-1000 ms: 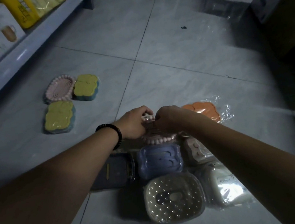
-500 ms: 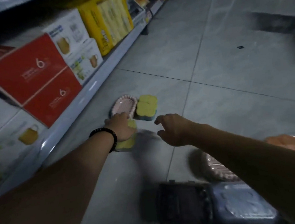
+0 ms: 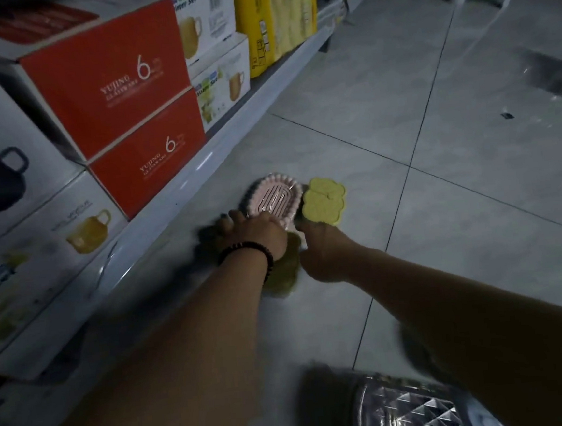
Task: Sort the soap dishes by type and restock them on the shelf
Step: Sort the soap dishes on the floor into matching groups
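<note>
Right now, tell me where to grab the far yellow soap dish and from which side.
Take the yellow soap dish by its right and far edges, coming down from the right. It lies flat on the floor, so only its rim offers purchase, and the pink soap dish crowds its left edge.

Your left wrist carries one bracelet (image 3: 245, 245) of small round beads, dark, a few with a reddish-brown tint, strung in a single loop. Ahead of the bracelet, your left hand (image 3: 251, 234) is bare; its fingertips are blurred and read dark. Behind the bracelet, your left forearm (image 3: 182, 340) is bare down to the lower frame edge. To the right of the bracelet, your right hand (image 3: 324, 253) and right forearm (image 3: 433, 298) are likewise bare. Dim light hides finer detail.
</note>
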Tool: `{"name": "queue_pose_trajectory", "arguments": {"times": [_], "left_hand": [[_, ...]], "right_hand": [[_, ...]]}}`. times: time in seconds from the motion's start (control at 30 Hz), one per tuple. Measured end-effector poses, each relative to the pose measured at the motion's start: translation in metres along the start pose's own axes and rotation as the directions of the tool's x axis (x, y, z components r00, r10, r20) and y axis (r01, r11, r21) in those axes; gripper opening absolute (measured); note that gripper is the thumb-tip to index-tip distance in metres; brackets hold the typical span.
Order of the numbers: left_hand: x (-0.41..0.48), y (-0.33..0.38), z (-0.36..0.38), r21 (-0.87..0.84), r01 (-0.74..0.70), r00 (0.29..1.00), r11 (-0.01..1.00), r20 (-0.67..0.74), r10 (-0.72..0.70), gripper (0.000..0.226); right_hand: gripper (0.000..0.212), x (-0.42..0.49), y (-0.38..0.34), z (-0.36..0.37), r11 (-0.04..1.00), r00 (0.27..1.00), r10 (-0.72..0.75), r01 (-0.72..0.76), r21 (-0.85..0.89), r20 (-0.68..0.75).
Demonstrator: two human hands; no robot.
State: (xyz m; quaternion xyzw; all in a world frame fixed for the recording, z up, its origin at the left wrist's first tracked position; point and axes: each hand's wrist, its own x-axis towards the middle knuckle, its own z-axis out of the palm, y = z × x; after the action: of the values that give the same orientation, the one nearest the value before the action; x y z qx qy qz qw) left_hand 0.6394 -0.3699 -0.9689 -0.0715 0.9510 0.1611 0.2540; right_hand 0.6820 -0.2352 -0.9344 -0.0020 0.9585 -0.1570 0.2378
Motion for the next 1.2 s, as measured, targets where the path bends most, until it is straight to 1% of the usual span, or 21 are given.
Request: {"name": "queue_pose_trajectory", "arguments": {"times": [0.07,0.1,0.27,0.3,0.33,0.4,0.47,0.5,0.53,0.57,0.63,0.7,0.77,0.8,0.9,0.93,1.0,1.07,1.1,1.17,1.2], "left_hand": [[0.004,-0.007,-0.002,0.076,-0.021,0.999,0.997,-0.024,0.023,0.083],[0.005,-0.013,-0.001,0.082,-0.004,1.0,0.997,-0.028,0.006,0.082],[-0.011,-0.037,-0.002,0.024,0.028,0.998,0.999,-0.053,-0.027,0.04],[-0.014,-0.041,-0.003,0.006,0.031,0.998,1.0,-0.047,-0.031,0.034],[-0.017,-0.045,-0.004,-0.03,0.038,0.998,0.999,-0.047,-0.04,0.035],[-0.022,-0.05,-0.004,-0.183,0.058,0.995,0.981,-0.068,-0.071,0.052],[-0.024,-0.055,-0.002,-0.374,0.098,0.989,0.922,-0.063,-0.131,0.074],[-0.026,-0.055,-0.002,-0.463,0.109,0.988,0.88,-0.05,-0.149,0.079],[-0.025,-0.055,-0.002,-0.532,0.117,0.986,0.839,-0.04,-0.163,0.081],[-0.027,-0.054,-0.004,-0.585,0.091,0.988,0.806,-0.048,-0.146,0.078],[-0.028,-0.05,-0.009,-0.603,-0.019,0.994,0.797,-0.095,-0.048,0.064],[-0.027,-0.044,-0.015,-0.6,-0.117,0.989,0.791,-0.142,0.039,0.051],[-0.026,-0.039,-0.02,-0.62,-0.176,0.982,0.765,-0.162,0.095,0.043],[-0.027,-0.036,-0.023,-0.63,-0.188,0.981,0.753,-0.15,0.12,0.041],[-0.038,-0.019,-0.022,-0.655,-0.224,0.972,0.721,-0.093,0.217,0.044],[-0.044,-0.01,-0.019,-0.673,-0.224,0.968,0.705,-0.068,0.241,0.045],[-0.057,0.012,-0.009,-0.723,-0.203,0.959,0.66,-0.011,0.284,0.046],[-0.069,0.036,0.003,-0.762,-0.181,0.948,0.621,0.034,0.317,0.038],[-0.076,0.049,0.008,-0.776,-0.178,0.941,0.605,0.045,0.336,0.029],[-0.09,0.074,0.019,-0.786,-0.164,0.927,0.596,0.085,0.366,0.013],[-0.097,0.086,0.026,-0.782,-0.146,0.919,0.606,0.119,0.376,0.014]], "right_hand": [[0.048,0.0,0.001,-0.001,0.997,0.999,0.013,-0.011,0.07,-0.035],[0.05,0.0,0.0,-0.001,0.994,0.999,0.018,-0.013,0.105,-0.042],[0.055,0.005,-0.007,0.011,0.981,0.997,0.068,-0.058,0.187,-0.043],[0.059,0.005,-0.009,0.016,0.971,0.995,0.095,-0.087,0.222,-0.027],[0.064,0.005,-0.014,0.02,0.951,0.99,0.138,-0.131,0.28,-0.006],[0.066,0.006,-0.021,0.027,0.885,0.976,0.215,-0.213,0.414,0.042],[0.059,0.008,-0.025,0.031,0.788,0.96,0.256,-0.275,0.551,0.113],[0.056,0.009,-0.025,0.032,0.721,0.954,0.262,-0.296,0.626,0.15],[0.053,0.01,-0.025,0.032,0.65,0.945,0.266,-0.32,0.689,0.188],[0.049,0.011,-0.023,0.032,0.589,0.938,0.27,-0.338,0.734,0.215],[0.034,0.008,-0.018,0.031,0.497,0.929,0.279,-0.356,0.792,0.243],[0.025,0.003,-0.009,0.027,0.436,0.933,0.284,-0.331,0.837,0.221],[0.023,-0.005,0.004,0.019,0.467,0.945,0.288,-0.278,0.84,0.153],[0.026,-0.011,0.011,0.013,0.51,0.946,0.303,-0.26,0.82,0.111],[0.05,-0.031,0.043,-0.004,0.656,0.926,0.376,-0.231,0.719,-0.046],[0.052,-0.04,0.055,-0.011,0.708,0.919,0.38,-0.215,0.673,-0.106],[0.046,-0.062,0.081,-0.025,0.787,0.914,0.36,-0.19,0.587,-0.188],[0.035,-0.084,0.107,-0.038,0.798,0.906,0.37,-0.197,0.57,-0.204],[0.032,-0.095,0.121,-0.044,0.787,0.898,0.389,-0.208,0.581,-0.204],[0.031,-0.116,0.145,-0.05,0.788,0.875,0.432,-0.247,0.564,-0.22],[0.032,-0.126,0.156,-0.051,0.802,0.863,0.447,-0.27,0.532,-0.236]]}}
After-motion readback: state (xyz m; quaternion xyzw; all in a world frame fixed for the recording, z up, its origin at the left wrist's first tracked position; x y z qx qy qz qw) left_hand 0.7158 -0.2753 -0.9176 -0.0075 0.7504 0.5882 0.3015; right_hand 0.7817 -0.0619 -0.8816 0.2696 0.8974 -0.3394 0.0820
